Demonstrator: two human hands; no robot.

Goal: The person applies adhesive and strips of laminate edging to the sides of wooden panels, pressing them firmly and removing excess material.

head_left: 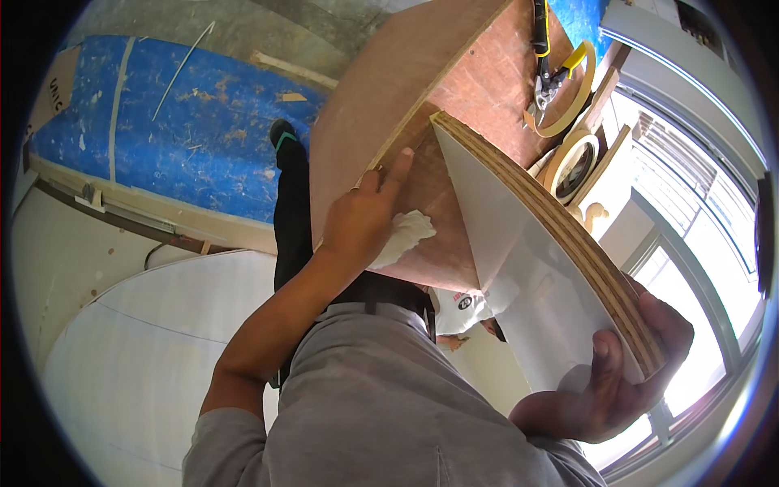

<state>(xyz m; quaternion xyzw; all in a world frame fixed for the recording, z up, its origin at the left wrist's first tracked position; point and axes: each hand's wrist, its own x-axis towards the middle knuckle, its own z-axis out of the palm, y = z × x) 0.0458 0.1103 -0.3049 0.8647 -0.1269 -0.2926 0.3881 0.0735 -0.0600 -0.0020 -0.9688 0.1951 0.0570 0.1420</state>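
My right hand (625, 365) grips the lower right end of a thick plywood board (544, 203), with the thumb on its glossy white face and the fingers around the layered edge. The board is tilted, its far end against a reddish-brown plywood panel (503, 89). My left hand (365, 207) rests on that brown wood near a long edge, index finger stretched out, the other fingers partly bent. A crumpled white piece (410, 234), cloth or paper, shows beside the left palm; whether the hand touches it is hidden.
On the brown panel are snips (544, 89) with black and yellow handles and a curled strip (580, 97). Rolls of tape (572, 166) stand beside it. A blue sheet (195, 122) with debris covers the floor at left. A large white panel (146, 349) lies lower left.
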